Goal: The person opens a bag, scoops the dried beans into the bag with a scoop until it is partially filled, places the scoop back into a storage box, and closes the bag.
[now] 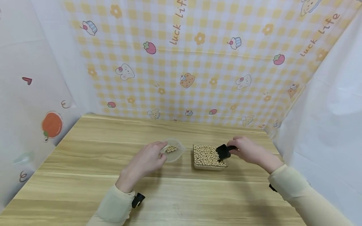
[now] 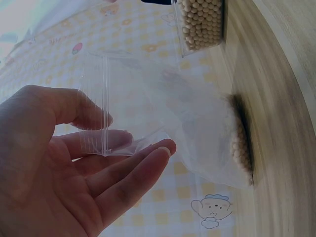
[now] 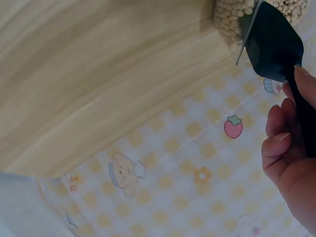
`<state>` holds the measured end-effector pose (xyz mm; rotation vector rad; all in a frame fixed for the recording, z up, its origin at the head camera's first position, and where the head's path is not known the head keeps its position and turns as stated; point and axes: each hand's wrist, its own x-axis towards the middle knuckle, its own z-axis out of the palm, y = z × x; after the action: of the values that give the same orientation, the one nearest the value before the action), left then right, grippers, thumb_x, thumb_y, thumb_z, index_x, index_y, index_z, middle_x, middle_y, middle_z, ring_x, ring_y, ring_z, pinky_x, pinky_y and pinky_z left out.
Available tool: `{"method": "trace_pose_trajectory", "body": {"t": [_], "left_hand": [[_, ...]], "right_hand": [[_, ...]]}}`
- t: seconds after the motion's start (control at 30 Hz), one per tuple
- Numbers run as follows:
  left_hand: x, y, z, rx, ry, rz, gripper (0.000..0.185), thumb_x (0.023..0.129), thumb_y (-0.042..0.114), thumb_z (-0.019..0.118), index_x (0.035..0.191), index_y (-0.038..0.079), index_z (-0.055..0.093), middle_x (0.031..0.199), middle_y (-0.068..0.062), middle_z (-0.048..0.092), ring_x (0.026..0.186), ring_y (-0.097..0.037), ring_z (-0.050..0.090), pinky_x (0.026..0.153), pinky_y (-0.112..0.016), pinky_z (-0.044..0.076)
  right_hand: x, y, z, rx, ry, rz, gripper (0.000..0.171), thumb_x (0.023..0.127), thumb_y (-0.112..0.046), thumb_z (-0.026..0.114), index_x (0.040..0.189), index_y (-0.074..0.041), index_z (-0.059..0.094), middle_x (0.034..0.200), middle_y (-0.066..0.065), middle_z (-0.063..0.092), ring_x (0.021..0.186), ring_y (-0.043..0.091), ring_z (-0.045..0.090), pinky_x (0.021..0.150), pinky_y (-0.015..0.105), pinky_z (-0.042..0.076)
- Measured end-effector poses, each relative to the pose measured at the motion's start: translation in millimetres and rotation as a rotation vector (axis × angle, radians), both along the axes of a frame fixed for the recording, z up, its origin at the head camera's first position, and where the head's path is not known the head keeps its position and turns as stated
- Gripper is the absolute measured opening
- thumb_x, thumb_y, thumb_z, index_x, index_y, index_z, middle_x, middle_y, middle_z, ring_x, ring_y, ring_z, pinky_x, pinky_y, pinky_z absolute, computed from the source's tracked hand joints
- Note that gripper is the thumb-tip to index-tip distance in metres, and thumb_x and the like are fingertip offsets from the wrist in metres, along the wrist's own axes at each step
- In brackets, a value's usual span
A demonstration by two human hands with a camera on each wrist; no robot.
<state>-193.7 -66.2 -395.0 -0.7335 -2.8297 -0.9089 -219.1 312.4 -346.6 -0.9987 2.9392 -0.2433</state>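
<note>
My left hand (image 1: 148,158) pinches the rim of a clear zip bag (image 1: 177,154) between thumb and fingers. In the left wrist view the zip bag (image 2: 182,118) stands upright with its mouth spread, and a small heap of pale round beans (image 2: 240,150) lies at its bottom. My right hand (image 1: 250,151) grips the handle of a small black scoop (image 1: 223,152). The scoop's blade dips into beans filling a clear rectangular container (image 1: 209,167), right of the bag. In the right wrist view the scoop (image 3: 271,44) crosses the container's rim; its tip is hidden.
The wooden table (image 1: 181,194) extends in front of the container and bag. Behind it hangs a yellow checked cloth (image 1: 169,62), with white cloth (image 1: 325,125) on the right side. A black strap device (image 1: 138,200) sits at the left wrist.
</note>
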Motion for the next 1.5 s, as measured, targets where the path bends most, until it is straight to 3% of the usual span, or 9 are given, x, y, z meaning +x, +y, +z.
{"method": "trace_pose_trajectory", "body": {"t": [0.17,0.4,0.63,0.77,0.97,1.3,1.5], "left_hand": [[0.0,0.7,-0.4,-0.005,0.009,-0.001,0.047,0.086,0.009,0.057,0.131,-0.005,0.059,0.130,-0.018,0.059,0.054,-0.006,0.040,0.055,-0.024,0.043],[-0.2,1.3,-2.2,-0.007,0.005,-0.003,0.048,0.086,0.010,0.056,0.131,-0.005,0.058,0.131,-0.018,0.059,0.054,-0.007,0.041,0.056,-0.025,0.044],[-0.1,1.0,-2.7,0.015,0.005,-0.018,0.047,0.086,0.009,0.056,0.131,-0.005,0.058,0.131,-0.020,0.059,0.050,-0.004,0.037,0.048,-0.022,0.041],[-0.1,0.8,-3.0,0.027,-0.004,-0.020,0.047,0.086,0.008,0.056,0.131,-0.006,0.058,0.131,-0.020,0.059,0.049,-0.004,0.036,0.046,-0.021,0.040],[-0.8,0.5,-1.9,0.033,-0.006,-0.019,0.046,0.086,0.007,0.057,0.130,-0.006,0.058,0.130,-0.021,0.059,0.048,-0.003,0.034,0.043,-0.021,0.038],[-1.0,-0.4,0.1,0.029,-0.008,-0.028,0.046,0.087,0.009,0.055,0.131,-0.006,0.058,0.130,-0.020,0.059,0.046,-0.001,0.033,0.042,-0.021,0.038],[1.1,-1.7,0.6,0.023,-0.012,-0.019,0.047,0.087,0.008,0.056,0.132,-0.006,0.057,0.130,-0.020,0.059,0.048,-0.003,0.036,0.043,-0.021,0.039]], "right_hand": [[-2.6,13.5,-23.3,-0.101,-0.005,-0.062,0.019,0.086,-0.010,0.073,0.105,-0.007,0.073,0.089,-0.004,0.065,0.076,0.010,0.059,0.065,0.033,0.049],[-1.1,25.3,-55.6,-0.286,-0.049,-0.170,0.028,0.088,-0.018,0.072,0.113,-0.007,0.071,0.106,0.006,0.070,0.099,0.028,0.064,0.084,0.049,0.050],[3.7,28.6,-81.6,-0.543,-0.215,-0.269,0.027,0.091,-0.014,0.069,0.116,-0.004,0.069,0.115,0.011,0.068,0.111,0.033,0.060,0.096,0.052,0.044],[3.0,32.7,-94.1,-0.611,-0.280,-0.309,0.031,0.093,-0.020,0.067,0.120,-0.005,0.067,0.121,0.011,0.065,0.116,0.033,0.056,0.098,0.050,0.041],[-0.3,33.3,-99.6,-0.661,-0.334,-0.316,0.035,0.092,-0.027,0.067,0.122,-0.008,0.067,0.123,0.007,0.064,0.119,0.031,0.054,0.102,0.055,0.037],[-3.3,30.9,-102.2,-0.711,-0.452,-0.376,0.038,0.092,-0.028,0.067,0.125,-0.009,0.065,0.128,0.009,0.061,0.119,0.028,0.053,0.097,0.041,0.042],[1.6,30.6,-99.8,-0.776,-0.492,-0.359,0.040,0.093,-0.022,0.067,0.127,-0.002,0.062,0.118,0.016,0.063,0.096,0.025,0.060,0.078,0.037,0.052]]}}
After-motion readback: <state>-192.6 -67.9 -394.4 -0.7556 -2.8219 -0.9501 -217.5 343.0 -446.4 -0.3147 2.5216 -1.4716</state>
